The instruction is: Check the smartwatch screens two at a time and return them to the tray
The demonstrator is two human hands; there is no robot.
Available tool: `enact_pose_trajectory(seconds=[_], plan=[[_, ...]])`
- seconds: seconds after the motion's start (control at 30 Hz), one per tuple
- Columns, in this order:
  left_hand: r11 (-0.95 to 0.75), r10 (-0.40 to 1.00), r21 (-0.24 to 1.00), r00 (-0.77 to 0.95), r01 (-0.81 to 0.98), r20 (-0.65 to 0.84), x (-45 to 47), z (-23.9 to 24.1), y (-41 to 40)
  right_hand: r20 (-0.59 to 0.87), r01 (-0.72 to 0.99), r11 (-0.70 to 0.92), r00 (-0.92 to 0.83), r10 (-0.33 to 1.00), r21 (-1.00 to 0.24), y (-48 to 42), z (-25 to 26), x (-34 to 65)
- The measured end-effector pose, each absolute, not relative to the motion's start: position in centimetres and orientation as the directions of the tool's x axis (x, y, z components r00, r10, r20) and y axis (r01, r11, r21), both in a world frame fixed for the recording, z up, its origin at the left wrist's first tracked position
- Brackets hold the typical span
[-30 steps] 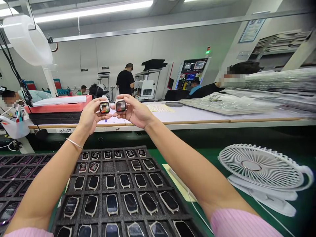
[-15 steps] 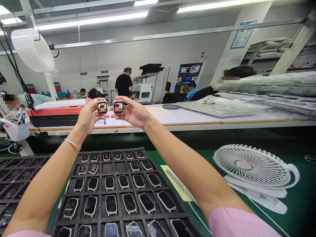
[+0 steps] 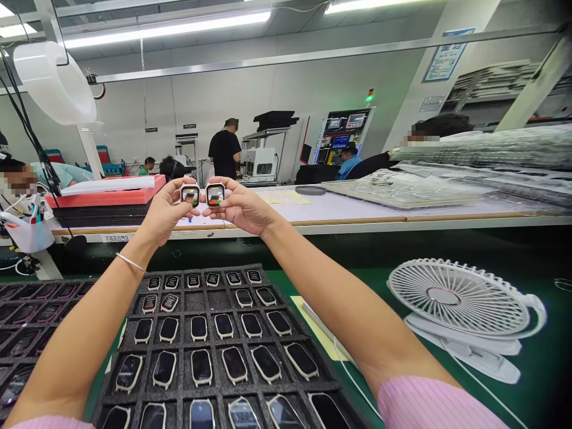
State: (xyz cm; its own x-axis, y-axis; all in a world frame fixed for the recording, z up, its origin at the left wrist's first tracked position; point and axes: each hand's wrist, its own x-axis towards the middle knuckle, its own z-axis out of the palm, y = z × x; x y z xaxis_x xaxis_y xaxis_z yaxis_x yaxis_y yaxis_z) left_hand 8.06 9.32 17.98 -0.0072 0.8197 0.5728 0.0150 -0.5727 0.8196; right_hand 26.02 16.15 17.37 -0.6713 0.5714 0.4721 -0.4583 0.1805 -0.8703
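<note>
Two smartwatch bodies without straps are held up side by side at arm's length, their lit screens facing me. My left hand (image 3: 167, 208) grips one smartwatch (image 3: 190, 195) by its edges, the thumb at its lower screen. In my right hand (image 3: 243, 208) is the other smartwatch (image 3: 215, 195), with the thumb at its lower right corner. Below my arms lies a dark foam tray (image 3: 218, 302) with rows of pale-framed smartwatches (image 3: 201, 366). Two adjoining pockets in its second row hold no watch.
A second tray (image 3: 42, 313) of purple-edged watches lies at left. A white fan (image 3: 460, 298) stands on the green mat at right. Beyond runs a white bench (image 3: 379, 223) with red foam (image 3: 107, 196) and plastic-wrapped stacks (image 3: 487, 149). Several people work farther back.
Both thumbs have come onto the fronts of the watches, and the pictures on the screens have changed. The two hands stay nearly in place; the view has shifted slightly.
</note>
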Motion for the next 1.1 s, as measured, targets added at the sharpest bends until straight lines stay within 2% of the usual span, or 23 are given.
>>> enact_pose_trajectory(seconds=[0.27,0.57,0.87,1.0,1.1], plan=[[-0.616,0.787,0.786,-0.005,0.052,0.617,7.9,16.9,9.6,0.525,-0.486,0.213,-0.707,0.475,-0.847,16.8,16.2,26.3],[-0.583,0.813,0.813,0.005,0.002,0.583,8.3,14.8,8.8,0.485,-0.472,0.171,-0.701,0.523,-0.865,15.9,14.1,26.6],[-0.229,0.972,0.973,0.064,0.006,0.228,7.3,6.4,6.4,0.210,-0.368,-0.151,-0.770,0.602,-0.918,13.4,4.5,26.5],[-0.149,0.988,0.989,0.030,-0.006,0.150,7.2,3.3,6.6,0.047,-0.327,-0.293,-0.736,0.676,-0.899,13.1,1.6,26.0],[-0.112,0.994,0.994,-0.012,0.003,0.112,7.2,1.8,6.8,-0.078,-0.251,-0.382,-0.740,0.668,-0.889,13.2,0.4,25.8]])
